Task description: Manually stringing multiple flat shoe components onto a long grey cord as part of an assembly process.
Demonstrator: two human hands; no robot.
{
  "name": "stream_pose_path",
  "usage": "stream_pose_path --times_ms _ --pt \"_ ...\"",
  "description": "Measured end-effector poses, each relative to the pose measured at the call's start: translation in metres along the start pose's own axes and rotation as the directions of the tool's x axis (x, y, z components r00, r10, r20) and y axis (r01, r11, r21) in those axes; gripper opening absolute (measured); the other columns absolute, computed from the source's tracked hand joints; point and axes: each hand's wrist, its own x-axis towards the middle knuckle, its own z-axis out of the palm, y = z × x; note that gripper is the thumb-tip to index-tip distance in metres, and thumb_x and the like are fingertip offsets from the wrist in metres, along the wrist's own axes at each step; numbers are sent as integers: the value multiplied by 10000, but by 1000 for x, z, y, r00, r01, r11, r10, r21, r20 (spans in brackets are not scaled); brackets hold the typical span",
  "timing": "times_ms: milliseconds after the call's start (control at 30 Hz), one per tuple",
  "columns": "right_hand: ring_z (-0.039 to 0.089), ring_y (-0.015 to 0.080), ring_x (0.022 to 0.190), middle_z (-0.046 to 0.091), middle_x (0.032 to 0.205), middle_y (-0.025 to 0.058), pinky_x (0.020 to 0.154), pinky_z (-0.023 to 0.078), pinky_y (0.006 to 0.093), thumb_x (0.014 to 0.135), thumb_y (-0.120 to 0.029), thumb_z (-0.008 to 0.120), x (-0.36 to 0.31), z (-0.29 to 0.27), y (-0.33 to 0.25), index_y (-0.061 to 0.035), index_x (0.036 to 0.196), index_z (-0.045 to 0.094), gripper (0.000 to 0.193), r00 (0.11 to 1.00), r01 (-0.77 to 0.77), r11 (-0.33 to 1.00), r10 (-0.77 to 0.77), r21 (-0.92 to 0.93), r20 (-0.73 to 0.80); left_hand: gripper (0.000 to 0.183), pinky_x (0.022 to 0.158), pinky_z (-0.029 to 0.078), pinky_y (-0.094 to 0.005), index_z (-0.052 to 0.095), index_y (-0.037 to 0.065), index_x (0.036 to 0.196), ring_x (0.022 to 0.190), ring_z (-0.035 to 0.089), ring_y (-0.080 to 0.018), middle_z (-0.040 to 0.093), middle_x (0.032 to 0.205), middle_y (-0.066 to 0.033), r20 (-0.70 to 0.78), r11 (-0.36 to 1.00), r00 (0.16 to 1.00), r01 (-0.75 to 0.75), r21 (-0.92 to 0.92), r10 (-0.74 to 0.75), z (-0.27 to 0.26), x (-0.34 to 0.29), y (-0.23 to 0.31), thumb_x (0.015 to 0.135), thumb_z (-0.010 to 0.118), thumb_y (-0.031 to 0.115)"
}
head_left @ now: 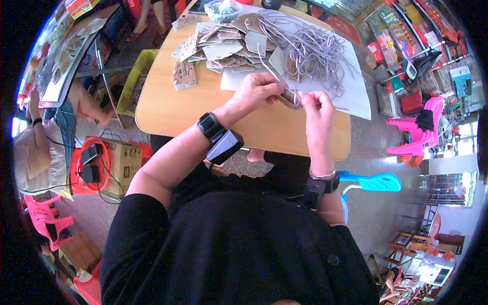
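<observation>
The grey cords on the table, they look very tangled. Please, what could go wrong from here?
The grey cords lie tangled together, so pulling one might drag others. The heap of flat plates beside them lies unevenly; a snagged cord could shift it. The small piece between the left hand and right hand is held at the fingertips, so it might slip.

Open wood near, clutter far
On the table (165, 109), a hand could pass at 6 and 8 o'clock, the left forearm (178, 152) between; the heap of flat pieces (223, 49) blocks 11, tangled cords (323, 53) block 1 to 2.
</observation>
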Motion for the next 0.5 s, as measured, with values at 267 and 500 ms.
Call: stream_pose_path --times_ms 267,500 --pt "501 76 691 596 762 -9 618 374 233 880 -353 584 3 -2 -5 -44 869 661 319 892 -452 864 430 222 139 172 636 469 -232 660 39 965 723 579 -73 655 843 -5 50 999 998 -33 8 32 -2 0 -2 864 584 157" --pt "545 72 755 655 833 0 667 387 237 873 -296 592 11 -8 2 -38 878 679 273 852 -500 860 467 102 235 177 652 479 -238 663 38 974 729 580 -85 658 853 -7 72 997 996 -60 56 56 -1 -3 1 862 590 153"
